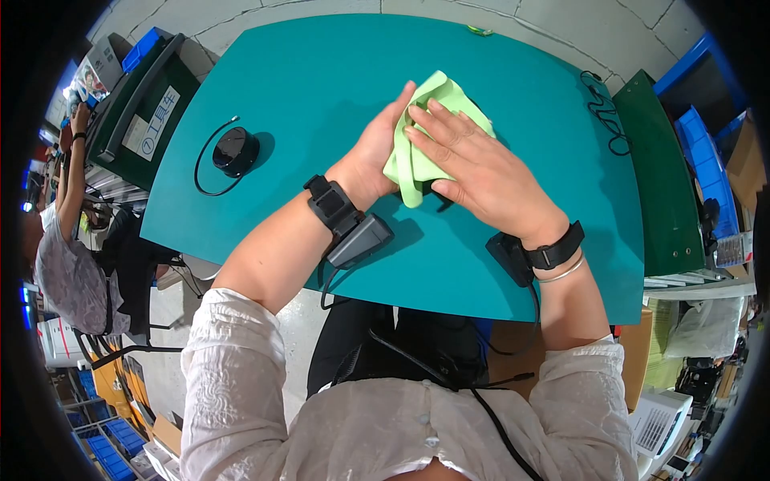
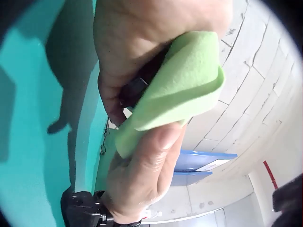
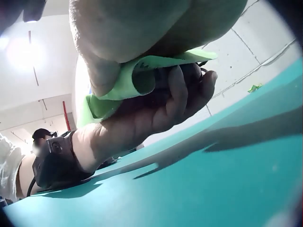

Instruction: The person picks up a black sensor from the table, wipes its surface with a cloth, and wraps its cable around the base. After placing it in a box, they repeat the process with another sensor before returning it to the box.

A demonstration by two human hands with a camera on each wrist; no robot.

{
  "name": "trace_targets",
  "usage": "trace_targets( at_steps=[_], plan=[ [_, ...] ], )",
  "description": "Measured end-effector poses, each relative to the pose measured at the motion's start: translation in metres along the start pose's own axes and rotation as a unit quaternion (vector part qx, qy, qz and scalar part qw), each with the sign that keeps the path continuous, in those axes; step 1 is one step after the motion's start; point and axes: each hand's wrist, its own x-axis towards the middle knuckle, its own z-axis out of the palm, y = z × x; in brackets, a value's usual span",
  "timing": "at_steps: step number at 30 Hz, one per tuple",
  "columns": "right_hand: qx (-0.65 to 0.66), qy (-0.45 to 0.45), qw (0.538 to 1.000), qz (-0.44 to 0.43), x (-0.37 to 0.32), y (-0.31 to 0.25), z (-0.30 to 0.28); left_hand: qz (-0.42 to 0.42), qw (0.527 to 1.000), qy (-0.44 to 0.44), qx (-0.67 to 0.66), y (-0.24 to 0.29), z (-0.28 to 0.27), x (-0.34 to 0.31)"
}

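A light green cloth [image 1: 449, 94] [image 2: 187, 80] [image 3: 124, 87] is raised above the teal table between both hands. My left hand [image 1: 373, 152] [image 2: 151, 33] [image 3: 135, 123] supports it from below, fingers curled round a dark object [image 2: 135, 90] mostly hidden by cloth and hand. On top of the cloth lies my right hand [image 1: 489, 172] [image 2: 147, 175] [image 3: 147, 28], its fingers nearly straight and pressing the cloth. What the dark object is, I cannot tell.
A black round device [image 1: 236, 152] with a thin cable lies on the table's left part. Toward the right edge is a black cable [image 1: 605, 112]; a small yellow-green item [image 1: 480, 30] sits at the far edge. Green cabinets flank the table, and a person [image 1: 76, 248] is at far left.
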Motion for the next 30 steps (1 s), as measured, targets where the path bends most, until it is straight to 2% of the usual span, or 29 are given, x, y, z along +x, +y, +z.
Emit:
trace_targets(
  at_steps=[2,4,6,8,10,12,14,16,18,19,24,26,28,30],
  plan=[
    [-0.017,-0.011,1.000,0.011,0.000,-0.001,-0.001,0.005,1.000,-0.010,0.003,-0.002,0.011,-0.002],
    [-0.021,-0.007,1.000,0.021,0.000,-0.001,-0.001,0.017,0.998,0.057,0.028,-0.003,0.023,-0.010],
    [-0.025,-0.003,0.999,0.030,0.001,0.001,0.000,0.019,0.998,0.050,0.037,-0.002,0.024,-0.012],
    [-0.022,0.053,0.996,0.070,0.001,0.006,0.001,0.021,0.998,0.043,0.045,-0.001,0.023,-0.012],
    [-0.018,0.069,0.993,0.090,-0.001,0.012,0.002,-0.006,0.998,-0.050,-0.035,-0.001,0.019,-0.009],
    [-0.014,0.083,0.990,0.109,-0.003,0.016,0.003,0.012,0.999,-0.024,-0.036,0.000,0.020,-0.008],
    [-0.002,0.096,0.990,0.106,-0.003,0.019,0.005,0.027,0.984,-0.132,-0.113,0.003,0.009,-0.003],
    [-0.013,0.080,0.992,0.095,-0.002,0.016,0.003,0.047,0.979,-0.156,-0.119,0.006,0.009,-0.005],
    [-0.023,0.064,0.994,0.084,0.000,0.010,0.002,0.103,0.993,0.023,-0.062,0.011,0.020,-0.011],
    [-0.024,0.045,0.996,0.069,0.001,0.006,0.002,0.096,0.992,0.054,-0.055,0.012,0.016,-0.010],
    [-0.017,-0.016,1.000,0.016,0.002,-0.005,0.000,0.027,0.997,0.006,-0.065,0.005,-0.001,-0.005],
    [-0.008,-0.008,1.000,0.003,0.001,-0.003,0.002,-0.018,0.994,-0.068,-0.079,0.002,-0.005,-0.001],
    [0.002,-0.002,1.000,0.014,0.002,0.000,0.002,-0.014,0.997,-0.053,-0.055,-0.005,-0.004,0.003],
    [0.011,0.002,1.000,0.023,0.002,0.002,0.002,0.002,0.998,0.060,0.008,-0.009,0.013,-0.003]
  ],
)
